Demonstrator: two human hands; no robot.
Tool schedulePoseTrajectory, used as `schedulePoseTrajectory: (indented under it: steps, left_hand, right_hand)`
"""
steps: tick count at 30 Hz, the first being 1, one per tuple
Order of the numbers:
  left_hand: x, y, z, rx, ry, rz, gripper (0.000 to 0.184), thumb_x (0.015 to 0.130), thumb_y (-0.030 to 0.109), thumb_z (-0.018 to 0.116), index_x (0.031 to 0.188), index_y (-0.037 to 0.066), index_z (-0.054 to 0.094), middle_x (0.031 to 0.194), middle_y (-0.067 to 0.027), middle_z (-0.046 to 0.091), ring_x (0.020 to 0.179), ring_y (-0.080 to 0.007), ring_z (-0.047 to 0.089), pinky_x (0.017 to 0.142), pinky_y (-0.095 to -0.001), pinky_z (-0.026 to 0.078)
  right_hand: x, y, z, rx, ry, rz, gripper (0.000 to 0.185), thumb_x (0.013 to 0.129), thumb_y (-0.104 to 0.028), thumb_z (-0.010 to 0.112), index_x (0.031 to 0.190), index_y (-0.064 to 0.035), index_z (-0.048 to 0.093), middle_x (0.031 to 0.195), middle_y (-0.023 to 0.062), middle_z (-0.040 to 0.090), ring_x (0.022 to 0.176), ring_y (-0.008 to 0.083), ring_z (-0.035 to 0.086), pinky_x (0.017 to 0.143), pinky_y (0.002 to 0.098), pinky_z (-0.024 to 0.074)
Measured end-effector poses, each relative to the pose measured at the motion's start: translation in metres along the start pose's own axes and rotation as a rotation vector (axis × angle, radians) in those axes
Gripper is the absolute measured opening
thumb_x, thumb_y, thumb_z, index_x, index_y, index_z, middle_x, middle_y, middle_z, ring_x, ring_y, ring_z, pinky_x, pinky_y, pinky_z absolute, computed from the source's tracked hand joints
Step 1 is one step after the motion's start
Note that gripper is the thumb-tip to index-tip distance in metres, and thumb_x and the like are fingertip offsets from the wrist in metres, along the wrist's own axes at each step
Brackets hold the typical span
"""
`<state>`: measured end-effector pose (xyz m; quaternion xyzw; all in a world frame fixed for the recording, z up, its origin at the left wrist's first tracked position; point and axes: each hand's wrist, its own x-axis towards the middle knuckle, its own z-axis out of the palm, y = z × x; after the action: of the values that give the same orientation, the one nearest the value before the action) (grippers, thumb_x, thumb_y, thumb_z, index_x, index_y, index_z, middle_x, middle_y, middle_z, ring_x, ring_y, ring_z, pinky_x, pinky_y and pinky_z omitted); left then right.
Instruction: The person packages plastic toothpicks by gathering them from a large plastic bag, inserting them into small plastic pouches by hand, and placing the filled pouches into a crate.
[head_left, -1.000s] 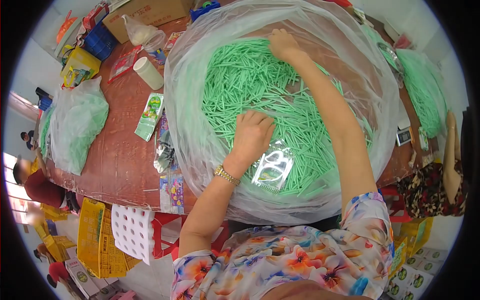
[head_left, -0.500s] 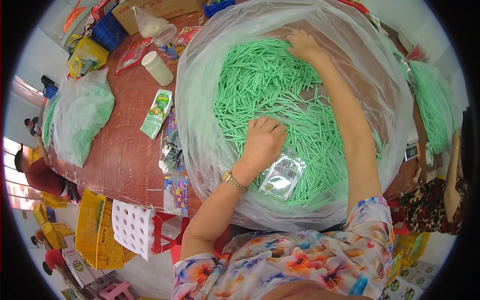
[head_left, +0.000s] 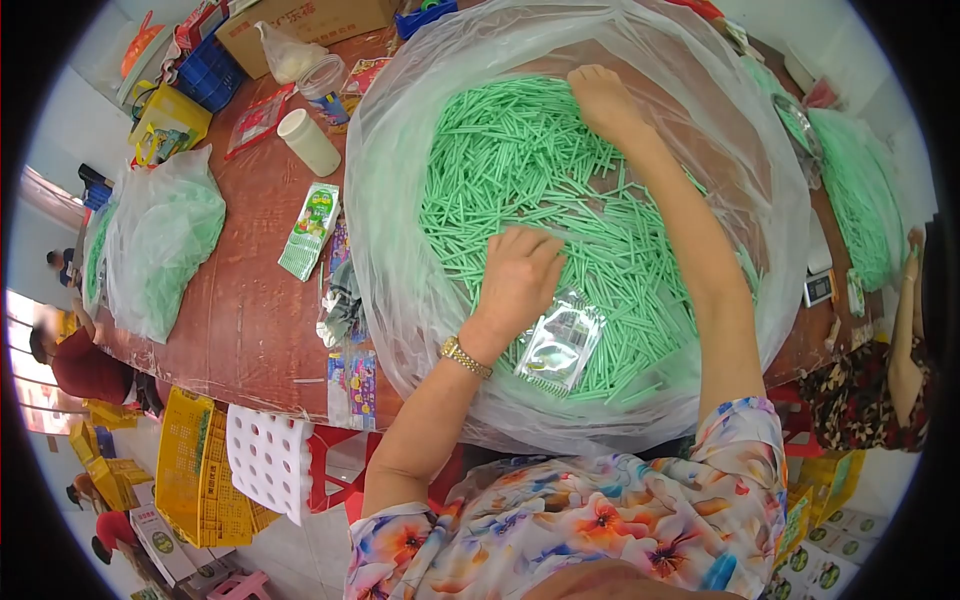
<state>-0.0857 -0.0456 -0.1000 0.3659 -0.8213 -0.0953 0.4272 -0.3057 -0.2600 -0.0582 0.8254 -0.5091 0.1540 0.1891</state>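
Note:
A large clear plastic bag (head_left: 385,250) lies opened wide on the red-brown table (head_left: 250,290), with a heap of thin green sticks (head_left: 490,150) inside. My left hand (head_left: 522,275), wearing a gold watch at the wrist, is closed over the near left part of the heap; what its fingers hold is hidden. Just below it, a silver packet (head_left: 562,345) rests on the sticks. My right hand (head_left: 603,100) reaches to the far edge of the heap, its fingers bent together at the sticks; their tips are too small to make out.
Left of the bag are a green-white packet (head_left: 310,230), a white cup (head_left: 308,142) and a filled plastic bag (head_left: 165,240). A small scale (head_left: 818,288) is at the right. Co-workers sit at the far left (head_left: 85,365) and right (head_left: 870,385). Yellow crates (head_left: 190,465) stand below.
The whole view has shifted slightly. My right hand's fingers, spread half a second ago, are now drawn together at the heap's far edge. My left hand stays closed above the silver packet.

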Motion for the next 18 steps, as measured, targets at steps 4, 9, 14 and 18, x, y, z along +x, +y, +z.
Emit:
schedulePoseTrajectory:
  steps: [4, 9, 14, 18]
  left_hand:
    - [0.004, -0.004, -0.007, -0.017, 0.108, -0.059, 0.045, 0.085, 0.01, 0.068, 0.127, 0.001, 0.055, 0.119, -0.0183, 0.058, 0.11, -0.036, 0.054, 0.095, -0.0435, 0.042]
    - [0.019, 0.013, -0.015, -0.293, 0.146, -0.172, 0.068, 0.092, 0.016, 0.062, 0.146, -0.006, 0.029, 0.142, -0.0277, 0.041, 0.129, -0.0406, 0.042, 0.108, -0.0451, 0.035]
    - [0.016, 0.06, -0.011, -0.406, -0.085, -0.12, 0.075, 0.09, 0.022, 0.061, 0.149, -0.005, 0.024, 0.154, -0.0241, 0.028, 0.143, -0.0373, 0.027, 0.116, -0.0423, 0.024]
    - [0.013, 0.064, -0.012, -0.115, -0.048, 0.015, 0.073, 0.091, 0.019, 0.06, 0.149, -0.005, 0.024, 0.155, -0.0232, 0.028, 0.144, -0.0355, 0.027, 0.114, -0.0422, 0.026]
  right_hand:
    - [-0.041, -0.022, -0.04, 0.019, 0.167, -0.092, 0.018, 0.081, -0.003, 0.052, 0.098, -0.003, 0.054, 0.092, 0.0157, 0.059, 0.09, 0.0346, 0.059, 0.081, 0.0448, 0.0466]
    - [-0.117, -0.094, -0.088, 0.305, 0.091, -0.182, 0.018, 0.08, -0.005, 0.054, 0.097, -0.0022, 0.05, 0.086, 0.0167, 0.056, 0.086, 0.0362, 0.058, 0.072, 0.0452, 0.0479]
    - [-0.158, -0.13, -0.108, 0.586, -0.045, 0.041, 0.024, 0.081, -0.013, 0.062, 0.097, -0.0007, 0.05, 0.088, 0.0181, 0.063, 0.082, 0.0372, 0.063, 0.067, 0.0468, 0.0489]
    - [-0.174, -0.139, -0.116, 0.751, 0.041, 0.17, 0.03, 0.082, -0.017, 0.066, 0.104, -0.0015, 0.052, 0.082, 0.0189, 0.065, 0.069, 0.0389, 0.063, 0.059, 0.0458, 0.0473]
